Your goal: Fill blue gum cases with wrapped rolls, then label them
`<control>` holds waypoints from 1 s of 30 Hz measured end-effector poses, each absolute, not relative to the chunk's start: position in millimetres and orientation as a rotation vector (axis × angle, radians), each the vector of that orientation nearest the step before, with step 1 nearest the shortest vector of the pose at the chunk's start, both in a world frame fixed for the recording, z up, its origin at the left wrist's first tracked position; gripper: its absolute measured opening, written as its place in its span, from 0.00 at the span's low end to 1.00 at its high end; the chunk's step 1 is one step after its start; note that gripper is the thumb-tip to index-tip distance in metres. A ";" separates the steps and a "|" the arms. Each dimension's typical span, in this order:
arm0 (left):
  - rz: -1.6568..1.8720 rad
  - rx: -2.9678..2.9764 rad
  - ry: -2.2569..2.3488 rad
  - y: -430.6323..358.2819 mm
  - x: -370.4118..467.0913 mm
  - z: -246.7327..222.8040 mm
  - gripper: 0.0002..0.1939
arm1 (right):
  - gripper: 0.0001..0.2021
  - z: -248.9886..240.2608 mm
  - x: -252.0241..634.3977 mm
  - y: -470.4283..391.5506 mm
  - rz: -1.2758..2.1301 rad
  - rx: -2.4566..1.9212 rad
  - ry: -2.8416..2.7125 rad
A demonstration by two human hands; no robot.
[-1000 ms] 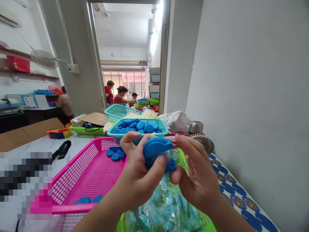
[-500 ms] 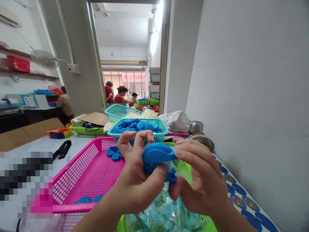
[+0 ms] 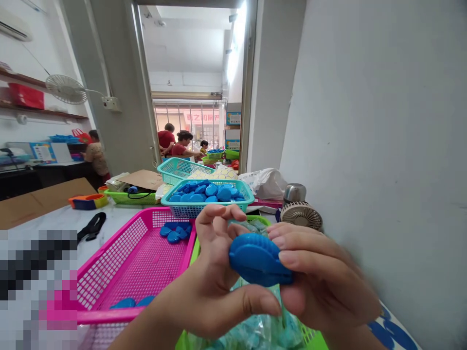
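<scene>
A rounded blue plastic case [image 3: 257,260], with a ribbed top edge and a seam along its side, is held up above the baskets with its halves together. My right hand [image 3: 321,272] pinches its right end between fingertips and thumb. Against the left edge of the case rests my left hand [image 3: 219,277], its fingers loosely bent and spread and its thumb stretched out below, apart from the case. Under both hands a green basket [image 3: 314,338] holds clear bags of pale turquoise pieces [image 3: 251,333].
On the left, a pink basket [image 3: 142,265] holds several blue pieces [image 3: 175,232]. Behind stands a turquoise basket [image 3: 209,210] full of blue cases [image 3: 204,190]. A small fan [image 3: 301,215] and metal container [image 3: 295,193] stand by the right wall. People [image 3: 182,145] sit beyond the doorway.
The blue case, which gaped with my left thumb inside it, is now closed. It has moved slightly right and down with my hands, and my left thumb has come off it.
</scene>
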State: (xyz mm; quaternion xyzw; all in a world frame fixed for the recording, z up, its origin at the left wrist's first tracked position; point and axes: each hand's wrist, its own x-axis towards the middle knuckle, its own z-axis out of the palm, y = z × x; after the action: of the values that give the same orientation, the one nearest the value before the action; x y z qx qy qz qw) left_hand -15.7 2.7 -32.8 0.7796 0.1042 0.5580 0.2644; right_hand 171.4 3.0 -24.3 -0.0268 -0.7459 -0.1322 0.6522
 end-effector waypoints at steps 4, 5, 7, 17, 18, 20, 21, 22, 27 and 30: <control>1.459 2.182 0.321 -3.0 -14.9 -32.5 0.26 | 0.14 -23.1 171.3 1.9 -0.428 -0.055 -1.660; 1.427 2.190 0.323 -3.7 -15.6 -31.6 0.24 | 0.13 -22.9 171.2 1.3 -0.445 -0.060 -1.658; 1.353 2.199 0.348 -4.3 -16.6 -30.0 0.21 | 0.12 -22.7 171.1 0.1 -0.449 -0.066 -1.652; 1.802 2.688 0.511 2.6 -8.1 -27.9 0.28 | 0.10 -24.4 168.3 2.4 -0.329 -0.295 -1.555; 1.822 2.719 0.591 1.8 -8.5 -25.8 0.23 | 0.09 -24.5 167.9 2.4 -0.290 -0.327 -1.548; 1.753 2.664 0.772 0.5 -9.8 -20.8 0.16 | 0.11 -24.6 167.1 2.2 -0.194 -0.390 -1.566; 1.698 2.570 0.819 0.4 -10.5 -18.4 0.14 | 0.12 -24.6 166.7 2.3 -0.131 -0.415 -1.587; 1.626 2.449 0.841 0.9 -11.1 -16.5 0.12 | 0.14 -24.7 166.4 2.6 -0.059 -0.433 -1.610; 1.264 1.985 0.679 7.9 -15.2 -12.6 0.27 | 0.20 -25.5 167.7 7.5 0.360 -0.555 -1.602; 1.267 1.978 0.724 9.2 -17.9 -8.0 0.25 | 0.17 -24.0 170.4 9.4 0.531 -0.546 -1.523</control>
State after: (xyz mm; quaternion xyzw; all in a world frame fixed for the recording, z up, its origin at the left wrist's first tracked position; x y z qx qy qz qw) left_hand -17.9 9.2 -8.0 0.7583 0.2777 0.4855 0.3350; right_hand 170.4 9.4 -24.0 -0.2411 -0.6729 0.2344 0.6588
